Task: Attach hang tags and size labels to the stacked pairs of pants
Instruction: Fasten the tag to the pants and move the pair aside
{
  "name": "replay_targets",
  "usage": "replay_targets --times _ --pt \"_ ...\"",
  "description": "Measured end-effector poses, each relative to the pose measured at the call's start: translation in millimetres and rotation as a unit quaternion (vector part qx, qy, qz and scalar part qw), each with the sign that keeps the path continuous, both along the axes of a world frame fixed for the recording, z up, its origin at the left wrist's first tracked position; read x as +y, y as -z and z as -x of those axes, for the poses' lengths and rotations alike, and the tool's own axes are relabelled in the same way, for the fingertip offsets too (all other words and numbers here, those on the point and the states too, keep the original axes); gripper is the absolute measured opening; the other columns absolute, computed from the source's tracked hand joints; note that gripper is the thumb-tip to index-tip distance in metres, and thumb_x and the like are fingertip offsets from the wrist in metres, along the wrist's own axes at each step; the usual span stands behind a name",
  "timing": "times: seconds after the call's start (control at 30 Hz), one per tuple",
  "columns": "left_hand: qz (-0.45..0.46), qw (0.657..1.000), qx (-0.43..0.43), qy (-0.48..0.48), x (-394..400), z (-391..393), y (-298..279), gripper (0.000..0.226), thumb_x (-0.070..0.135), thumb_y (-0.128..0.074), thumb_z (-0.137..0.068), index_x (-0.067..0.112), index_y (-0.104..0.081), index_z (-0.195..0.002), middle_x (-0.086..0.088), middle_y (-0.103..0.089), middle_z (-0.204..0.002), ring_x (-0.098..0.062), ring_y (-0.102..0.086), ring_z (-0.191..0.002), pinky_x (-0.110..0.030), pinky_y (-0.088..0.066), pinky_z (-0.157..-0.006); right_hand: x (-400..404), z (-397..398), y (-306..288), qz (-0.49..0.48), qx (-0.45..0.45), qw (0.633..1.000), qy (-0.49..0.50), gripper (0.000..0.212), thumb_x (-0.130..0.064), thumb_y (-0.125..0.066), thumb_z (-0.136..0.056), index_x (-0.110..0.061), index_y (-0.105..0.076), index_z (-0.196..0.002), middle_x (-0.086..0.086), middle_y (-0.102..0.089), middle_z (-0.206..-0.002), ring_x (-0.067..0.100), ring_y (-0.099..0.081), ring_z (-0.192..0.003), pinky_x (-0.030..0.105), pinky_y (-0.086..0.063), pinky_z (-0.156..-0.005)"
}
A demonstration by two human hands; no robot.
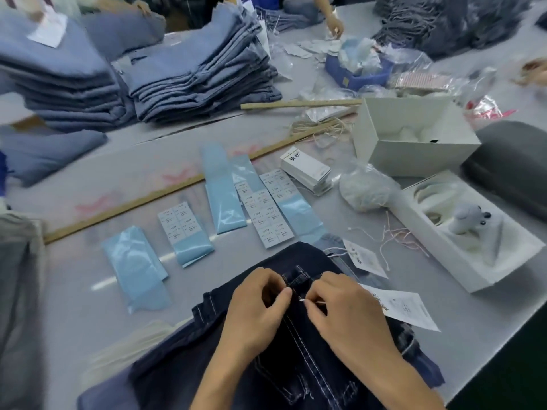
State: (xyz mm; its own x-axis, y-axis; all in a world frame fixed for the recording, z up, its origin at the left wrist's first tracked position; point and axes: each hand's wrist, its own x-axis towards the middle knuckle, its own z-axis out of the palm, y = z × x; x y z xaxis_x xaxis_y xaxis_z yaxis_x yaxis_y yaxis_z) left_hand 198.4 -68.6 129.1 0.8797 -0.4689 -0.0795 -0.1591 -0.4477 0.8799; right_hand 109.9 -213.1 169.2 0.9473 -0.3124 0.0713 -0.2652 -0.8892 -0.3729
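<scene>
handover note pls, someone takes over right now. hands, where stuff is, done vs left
Left hand: pinches the belt loop on the dark jeans.
Right hand: pinches the string at the loop.
Hang tag lies on the table just right of the jeans; label sheets ahead; tag stack beyond them.
Done: string brought to the loop.
Left: finish tying this tag, add a size label. Whether the folded stacks need tags, cannot tell.

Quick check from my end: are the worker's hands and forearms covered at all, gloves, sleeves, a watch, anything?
No. The left hand and right hand are bare, with no gloves, rings or watch visible. Both forearms are uncovered as far as the frame's bottom edge; no sleeve shows.
</scene>
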Motion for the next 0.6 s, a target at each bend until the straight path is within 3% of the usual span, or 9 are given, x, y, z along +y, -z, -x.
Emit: replay_targets --times 0.1,0.2,0.27,0.43,0.53,0.6 --pt "0.109 0.991 0.07 -0.032 11.9 0.1 -3.9 0.011 0.023 -0.079 -0.085 0.028 -0.07 -0.083 0.011 -0.063 -0.083 -0.005 -0.054 -0.073 -0.016 -0.045 -0.07 14.3 -5.6 -3.9 -0.006 -0.035 0.998 0.047 0.018 -0.029 -0.077 -0.083 -0.026 -0.065 -0.07 -0.01 -0.056 -0.071 0.01 -0.055 -0.069 0.025 -0.045 -0.061" --pt "0.147 0.987 0.058 -0.032 18.6 1.0 -7.1 0.006 0.024 -0.077 -0.082 0.023 -0.071 -0.083 0.009 -0.063 -0.094 -0.012 -0.056 -0.079 -0.019 -0.047 -0.075 31.7 -16.1 0.1 -0.089 -0.05 0.989 0.109 0.014 -0.035 -0.071 -0.089 -0.027 -0.072 -0.077 -0.01 -0.062 -0.075 0.009 -0.059 -0.078 0.03 -0.049 -0.069" --pt "0.155 0.986 0.048 -0.03 21.8 1.6 -6.4 0.011 0.013 -0.076 -0.089 0.022 -0.071 -0.086 0.004 -0.067 -0.098 -0.016 -0.061 -0.086 -0.02 -0.049 -0.078 40.5 -19.7 6.0 -0.161 -0.07 0.974 0.144 0.013 -0.035 -0.07 -0.09 -0.028 -0.074 -0.081 -0.012 -0.065 -0.077 0.007 -0.06 -0.078 0.03 -0.05 -0.072" --pt "0.159 0.984 0.08 -0.033 23.2 -5.0 -8.8 0.031 0.002 -0.067 -0.095 0.031 -0.079 -0.09 0.005 -0.078 -0.092 -0.007 -0.071 -0.088 -0.016 -0.052 -0.079 44.9 -19.3 15.7 -0.246 -0.114 0.944 0.186 0.007 -0.03 -0.077 -0.087 -0.03 -0.076 -0.081 -0.017 -0.067 -0.078 0.002 -0.064 -0.078 0.025 -0.05 -0.072" --pt "0.141 0.986 0.086 -0.017 19.8 -13.0 -11.1 0.026 0.002 -0.072 -0.091 0.026 -0.082 -0.095 0.004 -0.078 -0.094 -0.014 -0.073 -0.091 -0.027 -0.058 -0.086 41.9 -20.3 16.5 -0.275 -0.115 0.937 0.185 0.005 -0.03 -0.078 -0.087 -0.031 -0.077 -0.082 -0.019 -0.068 -0.08 -0.001 -0.064 -0.08 0.027 -0.053 -0.074" --pt "0.125 0.989 0.082 0.004 18.8 -16.8 -12.2 0.024 0.008 -0.076 -0.089 0.03 -0.082 -0.097 0.003 -0.077 -0.094 -0.017 -0.071 -0.09 -0.027 -0.056 -0.086 39.8 -20.2 16.9 -0.289 -0.106 0.934 0.18 0.005 -0.032 -0.076 -0.089 -0.03 -0.077 -0.084 -0.02 -0.068 -0.081 -0.001 -0.065 -0.082 0.03 -0.054 -0.076"
